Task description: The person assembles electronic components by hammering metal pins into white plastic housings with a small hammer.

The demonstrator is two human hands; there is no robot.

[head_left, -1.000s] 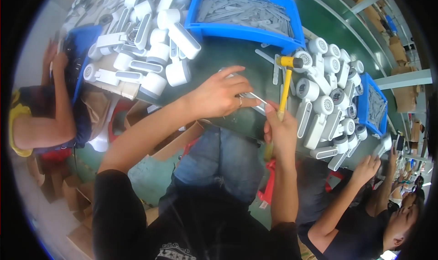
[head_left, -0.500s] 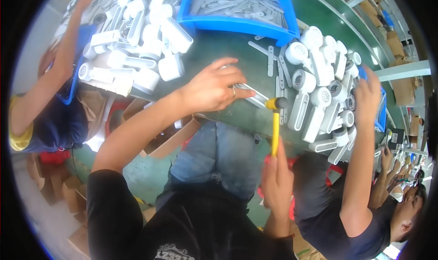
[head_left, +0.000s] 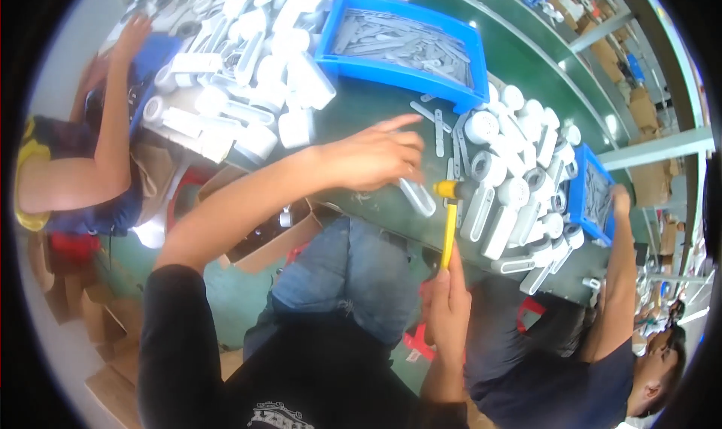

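Observation:
Over the green tabletop, my left hand bends down on a white handheld fan casing. The slotted handle end of the casing sticks out past my fingers, while its other end is hidden under the hand. My index finger points away from the rest. My right hand is wrapped around the yellow handle of a small mallet. The mallet's yellow and black head is up, just right of the casing's end and apart from it.
A blue bin of grey strips stands at the far side, with loose strips before it. White fan casings pile up left and right. A second blue bin lies by a co-worker's hand. Another person's arm is at left.
My left hand has shifted slightly right and lower, and the casing's handle end now points more toward me. The mallet has dropped slightly lower. The right co-worker's hand has moved to the second bin.

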